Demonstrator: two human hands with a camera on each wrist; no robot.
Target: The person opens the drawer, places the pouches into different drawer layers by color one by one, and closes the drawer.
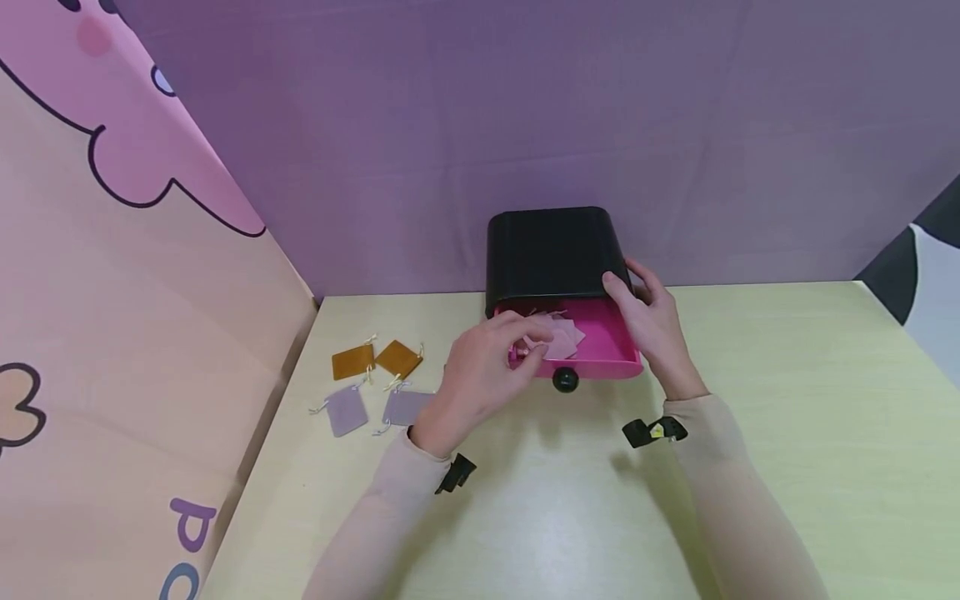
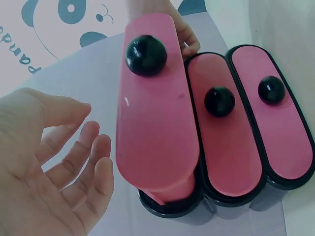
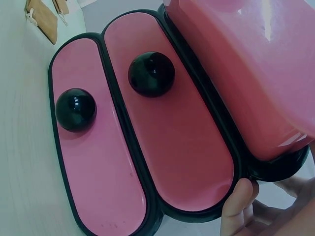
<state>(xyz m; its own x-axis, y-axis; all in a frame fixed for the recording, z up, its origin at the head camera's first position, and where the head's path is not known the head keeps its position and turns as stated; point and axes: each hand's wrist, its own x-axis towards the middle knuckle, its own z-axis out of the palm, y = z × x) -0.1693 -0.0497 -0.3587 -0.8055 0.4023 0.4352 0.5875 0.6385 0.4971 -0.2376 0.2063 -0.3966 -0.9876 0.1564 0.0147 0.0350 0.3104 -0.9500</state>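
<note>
In the head view, I see orange pouches [image 1: 352,362] and grey pouches [image 1: 347,410] lying left on the worktop [image 1: 525,517]; my left hand [image 1: 483,367] hides part of the pink drawer [image 1: 600,368]. This drawer is pulled out from the black cabinet [image 1: 555,254], with pale pink pouches [image 1: 564,340] inside. My right hand [image 1: 656,325] grips the cabinet's side.

In the left wrist view, the left fingers bend loosely, apart, holding nothing.

In the right wrist view, two shut lower drawers [image 3: 182,142] have round black knobs [image 3: 151,73].

Right grip [image 1: 660,329] on the black cabinet [image 1: 555,250], left grip [image 1: 483,362] at the open pink drawer [image 1: 611,369], pale pouches [image 1: 567,337] inside! Brown pouches [image 1: 353,362] and lavender pouches [image 1: 347,411] lie leftward on the tabletop [image 1: 810,433].
</note>
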